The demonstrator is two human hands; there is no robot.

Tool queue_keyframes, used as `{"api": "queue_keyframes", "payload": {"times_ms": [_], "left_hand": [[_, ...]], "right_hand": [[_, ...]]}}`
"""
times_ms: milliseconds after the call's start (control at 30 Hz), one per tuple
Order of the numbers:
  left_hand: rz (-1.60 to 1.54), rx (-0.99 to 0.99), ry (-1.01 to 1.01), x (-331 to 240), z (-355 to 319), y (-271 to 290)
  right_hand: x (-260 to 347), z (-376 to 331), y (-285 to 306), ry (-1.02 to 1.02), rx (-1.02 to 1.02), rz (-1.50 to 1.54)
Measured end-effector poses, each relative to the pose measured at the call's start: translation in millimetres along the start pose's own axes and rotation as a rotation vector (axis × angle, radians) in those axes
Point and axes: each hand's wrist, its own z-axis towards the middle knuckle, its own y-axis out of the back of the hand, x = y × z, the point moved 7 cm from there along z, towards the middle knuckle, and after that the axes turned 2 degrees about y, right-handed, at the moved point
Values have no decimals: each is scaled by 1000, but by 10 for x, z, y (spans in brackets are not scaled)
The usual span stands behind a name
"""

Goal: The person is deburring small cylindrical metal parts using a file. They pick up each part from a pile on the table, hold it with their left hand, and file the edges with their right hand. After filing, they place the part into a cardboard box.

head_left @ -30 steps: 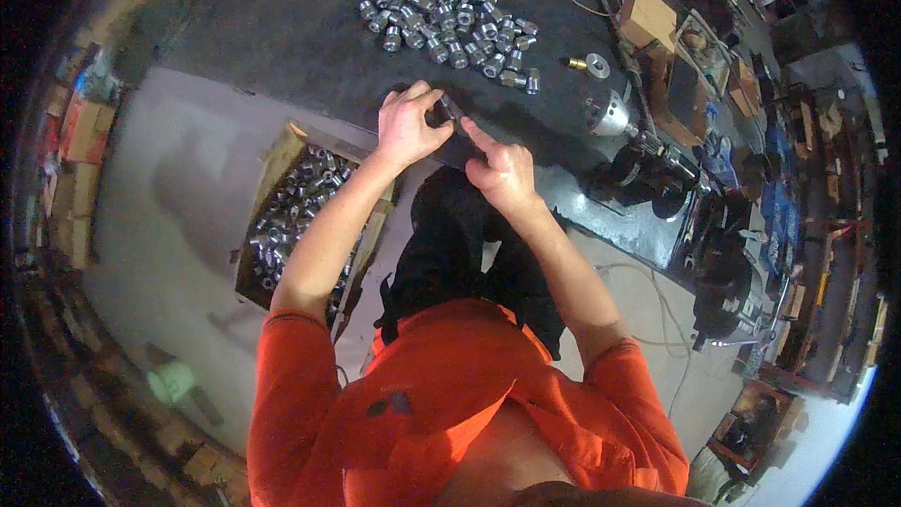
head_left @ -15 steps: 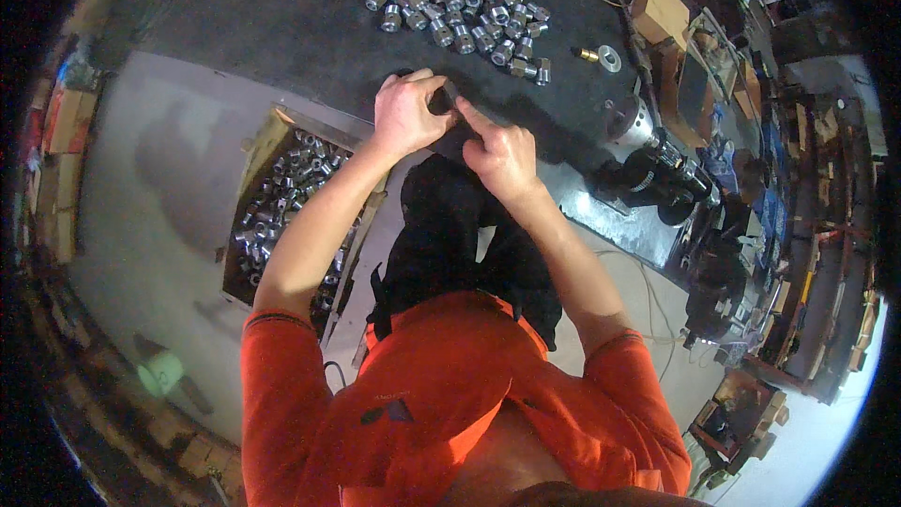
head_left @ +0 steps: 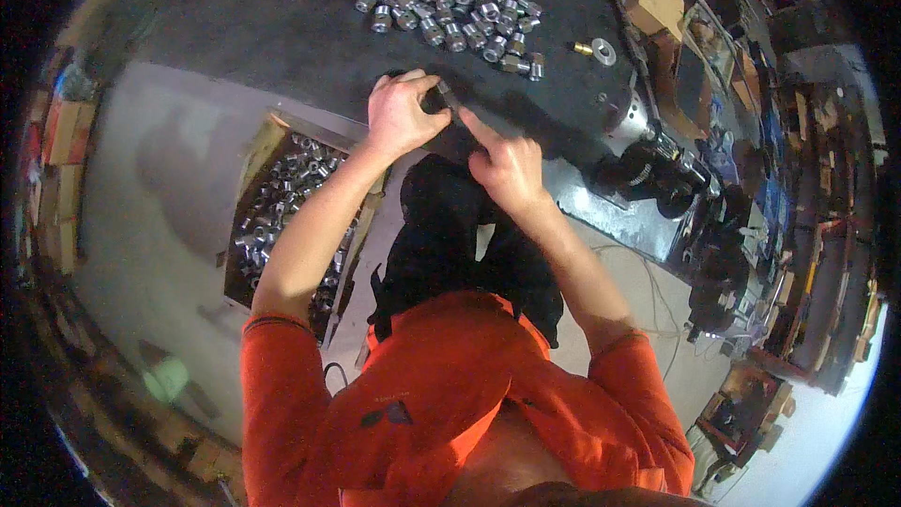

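My left hand [head_left: 402,115] is closed, with thumb and fingers around a small dark metal fitting [head_left: 446,92], mostly hidden by the fingers. My right hand [head_left: 510,167] is just to the right, its index finger stretched out to the near end of that part and the other fingers curled. Nothing shows in the right hand. Beyond both hands, a loose pile of shiny hex metal fittings [head_left: 441,5] lies on the dark worktable [head_left: 235,19].
An open wooden crate [head_left: 267,131] of metal fittings stands left of my legs. At the right are a chuck-like metal cylinder [head_left: 627,117], a brass piece [head_left: 583,49], a metal ring [head_left: 603,53] and a cardboard box [head_left: 654,2]. Cables [head_left: 648,272] hang below the table edge.
My right hand has moved slightly right and down, and its index finger has slid from the far end of the fitting toward the near end. The left hand keeps its hold.
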Motion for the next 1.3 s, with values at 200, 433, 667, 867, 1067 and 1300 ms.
{"api": "queue_keyframes", "payload": {"times_ms": [200,433,667,867,1067,1300], "left_hand": [[2,97,65,14,34,-31],[14,67,54,1,31,-51],[23,-5,-7,-9,25,-1],[44,5,1,29,-12,-32],[31,33,30,45,27,-41],[20,19,101,42,16,-39]], "right_hand": [[-56,-57,-2,-2,-22,12],[-2,20,-2,-8,30,-12],[72,109,-23,55,-17,-77],[67,-79,54,48,-18,-2],[33,-61,29,53,-65,14],[-14,30,6,35,-55,-22]]}}
